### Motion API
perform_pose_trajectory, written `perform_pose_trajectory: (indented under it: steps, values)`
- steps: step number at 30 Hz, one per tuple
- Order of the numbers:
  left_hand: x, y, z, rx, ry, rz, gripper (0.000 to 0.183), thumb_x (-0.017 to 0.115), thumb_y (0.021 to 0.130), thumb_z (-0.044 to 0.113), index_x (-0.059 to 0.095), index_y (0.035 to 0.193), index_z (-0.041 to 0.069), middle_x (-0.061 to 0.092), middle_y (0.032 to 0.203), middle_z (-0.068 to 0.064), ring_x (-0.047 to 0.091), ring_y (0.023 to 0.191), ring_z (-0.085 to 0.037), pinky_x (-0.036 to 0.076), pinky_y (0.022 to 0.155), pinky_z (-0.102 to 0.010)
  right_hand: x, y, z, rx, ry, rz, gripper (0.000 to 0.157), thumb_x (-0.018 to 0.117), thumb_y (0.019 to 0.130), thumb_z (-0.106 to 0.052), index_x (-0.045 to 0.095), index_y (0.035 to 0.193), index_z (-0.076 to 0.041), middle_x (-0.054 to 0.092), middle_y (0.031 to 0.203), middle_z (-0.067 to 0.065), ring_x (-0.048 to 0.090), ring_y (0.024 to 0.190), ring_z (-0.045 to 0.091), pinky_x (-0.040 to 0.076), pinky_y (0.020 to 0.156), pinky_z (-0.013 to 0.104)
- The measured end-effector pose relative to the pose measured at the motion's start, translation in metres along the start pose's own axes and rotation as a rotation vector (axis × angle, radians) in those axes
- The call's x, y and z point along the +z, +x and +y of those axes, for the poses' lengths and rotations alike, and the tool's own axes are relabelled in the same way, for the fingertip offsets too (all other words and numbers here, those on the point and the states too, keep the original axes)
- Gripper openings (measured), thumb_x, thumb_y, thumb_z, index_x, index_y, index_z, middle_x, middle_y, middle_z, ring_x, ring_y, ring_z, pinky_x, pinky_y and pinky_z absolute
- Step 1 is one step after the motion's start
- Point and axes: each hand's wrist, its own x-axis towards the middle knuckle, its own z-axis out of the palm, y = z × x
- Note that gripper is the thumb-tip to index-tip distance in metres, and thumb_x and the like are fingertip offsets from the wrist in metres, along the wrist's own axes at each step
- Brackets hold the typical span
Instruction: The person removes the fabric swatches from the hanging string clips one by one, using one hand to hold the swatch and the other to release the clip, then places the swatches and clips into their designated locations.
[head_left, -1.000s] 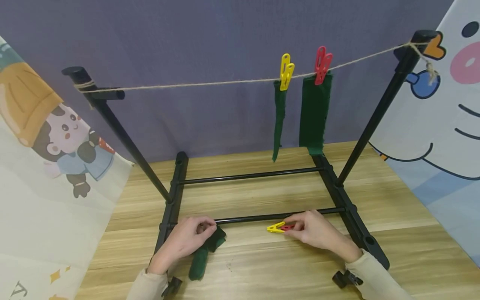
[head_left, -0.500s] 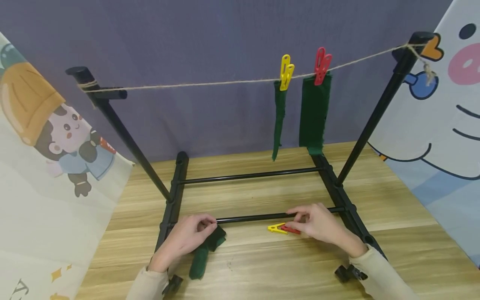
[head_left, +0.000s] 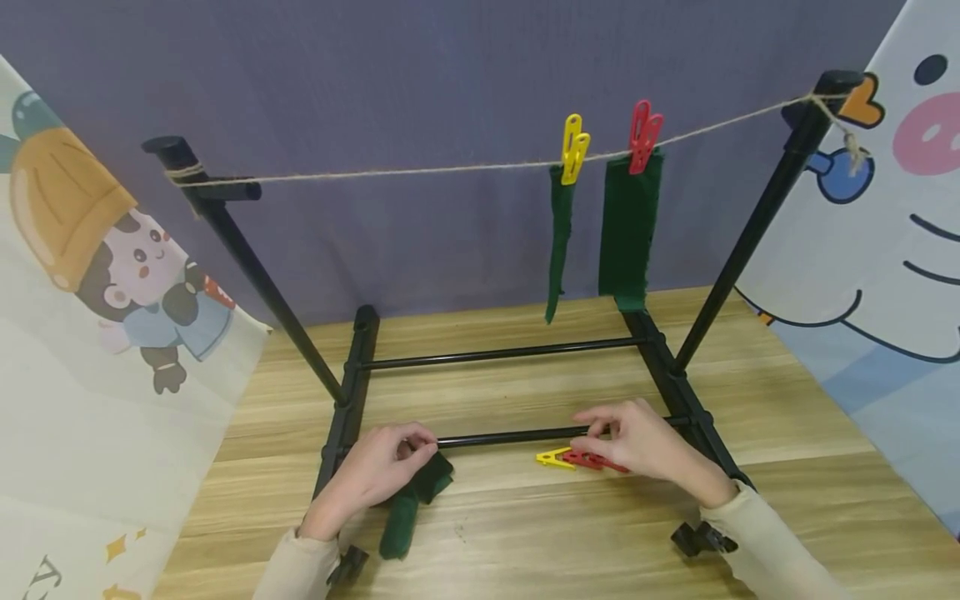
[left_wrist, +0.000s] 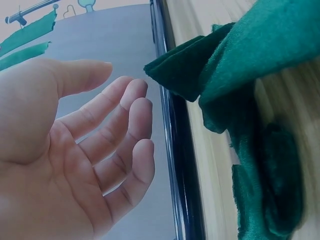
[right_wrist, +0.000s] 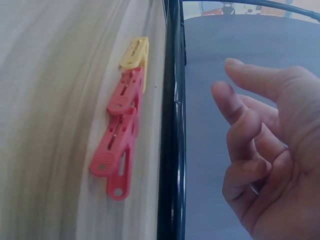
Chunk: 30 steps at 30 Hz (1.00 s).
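Note:
My left hand [head_left: 378, 468] hovers beside a bunched green cloth [head_left: 401, 523] near the front bar. In the left wrist view its fingers [left_wrist: 112, 140] are loosely bent, hold nothing and stand apart from the cloth. My right hand [head_left: 641, 442] is above the front bar, its fingers [right_wrist: 245, 127] relaxed with nothing between them. Just beneath it, a yellow clothespin [right_wrist: 134, 54] and two red clothespins, one in the middle [right_wrist: 125, 90] and one at the end [right_wrist: 114, 145], lie joined in a row on the wooden table.
A black frame with two posts carries a string [head_left: 405, 172]. On it a yellow clothespin [head_left: 574, 152] holds a narrow green strip [head_left: 559, 242], and a red clothespin [head_left: 643, 140] holds a wider green cloth [head_left: 628, 229]. The black front bar [head_left: 510, 437] crosses between the hands.
The right hand has let go of the clothespins and lifted slightly up, leaving more of the red ones in sight. The left hand stays almost still beside the cloth.

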Motion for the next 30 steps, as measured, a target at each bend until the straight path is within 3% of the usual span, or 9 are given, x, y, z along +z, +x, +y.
perform_pose_trajectory:
  steps: [17, 30]
  values:
    - [-0.010, 0.004, 0.010, -0.015, 0.005, -0.005, 0.020, 0.062, 0.102, 0.037, 0.075, 0.112, 0.026, 0.072, 0.095, 0.015, 0.062, 0.077, -0.001, 0.050, 0.066, -0.023, -0.018, 0.008, -0.011, -0.080, -0.059, 0.050, 0.033, 0.078, 0.090, -0.040, 0.078, 0.114, -0.018, 0.075, 0.082, -0.015, 0.049, 0.047, -0.001, 0.043, 0.045, 0.022]
    - [-0.006, 0.012, 0.016, 0.024, -0.005, 0.014, 0.018, 0.062, 0.102, 0.035, 0.075, 0.112, 0.027, 0.072, 0.097, 0.017, 0.063, 0.081, 0.000, 0.051, 0.070, -0.023, -0.032, 0.014, -0.023, -0.105, -0.072, 0.080, 0.028, 0.080, 0.089, -0.035, 0.078, 0.113, -0.020, 0.074, 0.082, -0.014, 0.054, 0.051, -0.002, 0.046, 0.048, 0.023]
